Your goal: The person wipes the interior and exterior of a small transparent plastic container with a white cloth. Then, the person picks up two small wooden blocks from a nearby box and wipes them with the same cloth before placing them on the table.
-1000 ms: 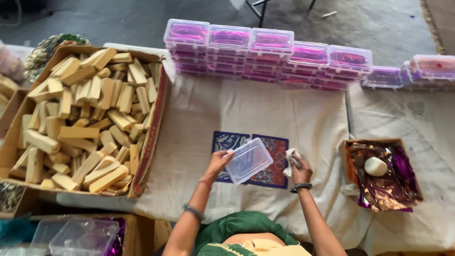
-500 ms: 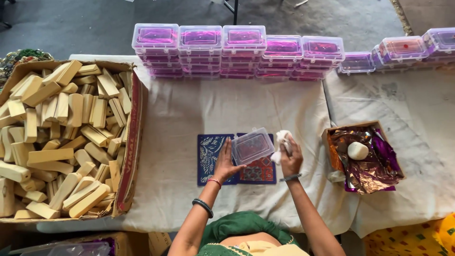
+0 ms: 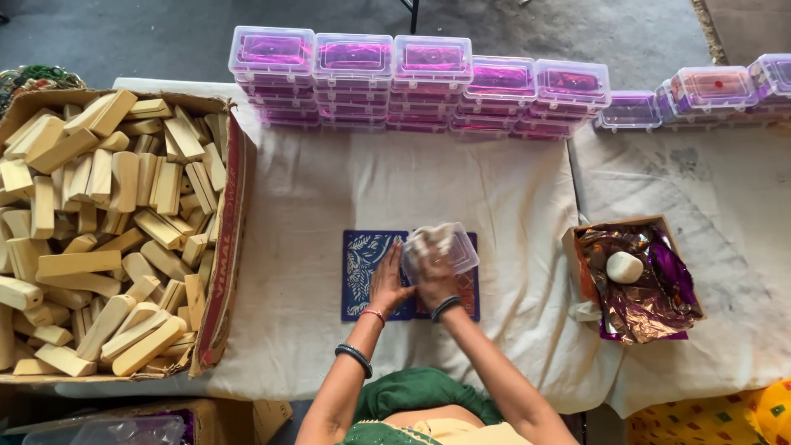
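Note:
A small clear plastic box [image 3: 458, 251] sits tilted over a dark blue patterned mat [image 3: 363, 264] on the cloth-covered table [image 3: 313, 206]. My left hand [image 3: 387, 282] holds the box from its left side. My right hand [image 3: 430, 262] presses a white crumpled cloth [image 3: 428, 239] into the open box. Both wrists wear bangles.
A large cardboard carton [image 3: 222, 247] full of pale wooden blocks fills the left. Stacks of clear boxes with purple foil [image 3: 428, 82] line the far edge. A small carton [image 3: 634, 280] holding purple and gold foil and a white round lump stands at the right.
My right hand has moved the white cloth from beside the box into it. The box has shifted slightly over the mat, with my left hand still on it.

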